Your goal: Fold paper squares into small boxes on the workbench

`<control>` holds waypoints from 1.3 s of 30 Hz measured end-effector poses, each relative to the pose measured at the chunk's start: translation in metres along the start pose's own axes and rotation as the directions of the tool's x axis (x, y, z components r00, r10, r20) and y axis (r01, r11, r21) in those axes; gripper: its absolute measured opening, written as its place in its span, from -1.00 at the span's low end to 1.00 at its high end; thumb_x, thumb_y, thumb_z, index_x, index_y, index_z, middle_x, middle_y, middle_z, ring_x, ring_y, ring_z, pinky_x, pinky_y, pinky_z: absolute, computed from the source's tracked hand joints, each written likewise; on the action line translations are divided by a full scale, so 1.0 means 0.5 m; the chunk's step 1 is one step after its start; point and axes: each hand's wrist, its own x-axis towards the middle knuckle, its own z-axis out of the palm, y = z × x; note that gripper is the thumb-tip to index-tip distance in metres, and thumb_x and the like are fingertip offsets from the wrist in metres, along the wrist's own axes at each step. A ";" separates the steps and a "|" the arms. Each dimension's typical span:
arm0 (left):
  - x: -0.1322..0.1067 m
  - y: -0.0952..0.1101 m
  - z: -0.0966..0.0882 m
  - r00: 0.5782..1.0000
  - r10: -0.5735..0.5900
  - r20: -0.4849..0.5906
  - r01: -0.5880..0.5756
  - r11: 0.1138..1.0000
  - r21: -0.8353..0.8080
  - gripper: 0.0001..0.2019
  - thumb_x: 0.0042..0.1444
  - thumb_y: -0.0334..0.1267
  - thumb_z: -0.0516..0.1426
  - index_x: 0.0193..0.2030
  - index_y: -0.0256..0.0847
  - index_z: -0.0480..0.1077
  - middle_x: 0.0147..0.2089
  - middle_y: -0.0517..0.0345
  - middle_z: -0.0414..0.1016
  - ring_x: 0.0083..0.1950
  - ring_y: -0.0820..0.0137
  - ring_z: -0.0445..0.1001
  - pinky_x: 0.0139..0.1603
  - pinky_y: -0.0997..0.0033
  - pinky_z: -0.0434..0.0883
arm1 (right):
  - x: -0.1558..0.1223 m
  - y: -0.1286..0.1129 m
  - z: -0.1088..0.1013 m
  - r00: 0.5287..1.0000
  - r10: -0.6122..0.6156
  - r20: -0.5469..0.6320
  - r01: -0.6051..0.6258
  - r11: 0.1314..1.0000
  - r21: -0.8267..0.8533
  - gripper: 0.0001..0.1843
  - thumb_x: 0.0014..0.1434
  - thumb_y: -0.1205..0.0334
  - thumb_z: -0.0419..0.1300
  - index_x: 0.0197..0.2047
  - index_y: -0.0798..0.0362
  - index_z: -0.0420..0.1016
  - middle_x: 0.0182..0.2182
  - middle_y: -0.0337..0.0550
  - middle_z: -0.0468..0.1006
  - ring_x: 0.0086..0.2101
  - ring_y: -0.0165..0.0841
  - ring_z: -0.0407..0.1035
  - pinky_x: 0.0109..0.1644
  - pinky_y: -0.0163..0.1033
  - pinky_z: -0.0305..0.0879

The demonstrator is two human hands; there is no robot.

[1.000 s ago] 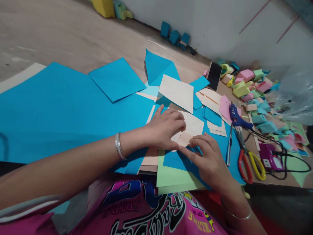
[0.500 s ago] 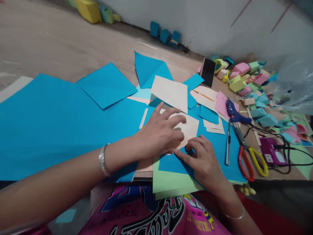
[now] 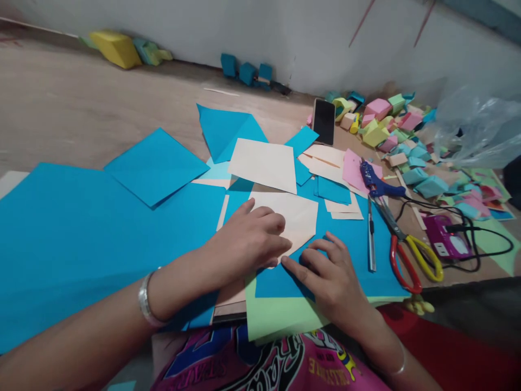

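A cream sheet of paper (image 3: 301, 213) with a slanted, folded-looking lower right edge lies on blue paper in front of me. My left hand (image 3: 248, 239) rests over its left part, fingers bent and closed down on the sheet near the bottom corner. From the other side, my right hand (image 3: 331, 274) reaches in with its thumb tip at that same corner and its other fingers curled by the slanted edge. The fingertips of both hands almost meet there. Just beyond lies another cream sheet (image 3: 264, 163). Blue paper (image 3: 280, 285) and pale green paper (image 3: 280, 317) lie beneath the hands.
To the right lie a utility knife (image 3: 371, 239), scissors (image 3: 401, 236), a blue glue gun (image 3: 378, 182) and a purple power socket box (image 3: 448, 239) with black cords. A phone (image 3: 324, 122) and many folded paper boxes (image 3: 376, 133) sit behind. Large blue paper (image 3: 101, 244) covers the left.
The view has turned, so the tabletop appears shifted left. My left hand's raised fingers have come down closer to the cream paper. My right hand stays at its lower edge.
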 end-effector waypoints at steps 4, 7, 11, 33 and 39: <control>-0.001 -0.005 0.005 1.000 0.007 -0.013 -0.007 0.999 -0.038 -0.83 0.06 -0.20 0.26 -0.17 0.03 0.50 -0.03 0.14 0.44 0.03 0.19 0.33 0.12 0.07 0.08 | 0.000 0.000 -0.002 1.000 0.021 0.020 -0.020 0.999 -0.049 -0.66 0.30 0.30 0.08 0.09 -0.10 0.50 -0.33 -0.14 0.50 -0.15 -0.21 0.22 0.19 0.21 0.04; -0.002 -0.010 0.010 1.000 0.003 -0.024 -0.005 0.998 -0.061 -0.81 0.05 -0.18 0.27 -0.15 0.05 0.51 -0.02 0.16 0.44 0.04 0.19 0.33 0.15 0.04 0.06 | -0.005 0.011 -0.004 0.998 0.062 0.015 -0.061 0.993 -0.099 -0.65 0.31 0.33 0.05 0.08 -0.08 0.51 -0.32 -0.11 0.49 -0.15 -0.19 0.20 0.16 0.20 0.06; -0.004 -0.010 0.009 1.000 -0.021 -0.006 0.020 0.996 -0.084 -0.82 0.05 -0.19 0.28 -0.17 0.05 0.51 -0.02 0.17 0.44 0.05 0.18 0.33 0.18 -0.01 0.03 | -0.013 0.039 -0.005 0.994 0.104 0.028 -0.099 0.985 -0.143 -0.58 0.29 0.44 0.00 0.09 -0.07 0.50 -0.30 -0.08 0.46 -0.18 -0.22 0.19 0.08 0.12 0.12; -0.002 -0.012 0.011 0.969 0.234 -0.074 -0.242 0.962 -0.127 -0.88 0.20 -0.23 0.18 -0.35 -0.13 0.47 -0.02 0.14 0.52 0.34 0.18 0.18 0.35 -0.08 -0.11 | -0.075 0.090 -0.014 0.990 0.137 -0.045 -0.139 0.989 -0.051 -0.49 0.25 0.53 -0.03 0.20 0.01 0.36 0.11 0.07 0.42 0.12 -0.14 0.28 0.10 0.06 0.30; 0.001 -0.015 0.016 0.981 0.126 -0.149 -0.126 0.992 0.009 -0.82 0.23 -0.33 0.11 -0.35 -0.12 0.52 0.02 0.06 0.46 0.17 0.17 0.29 0.09 0.12 0.19 | -0.086 0.043 -0.037 0.997 0.069 -0.025 -0.068 0.997 0.023 -0.61 0.24 0.50 0.07 0.09 0.04 0.46 -0.05 -0.01 0.56 -0.03 -0.21 0.37 0.02 0.00 0.30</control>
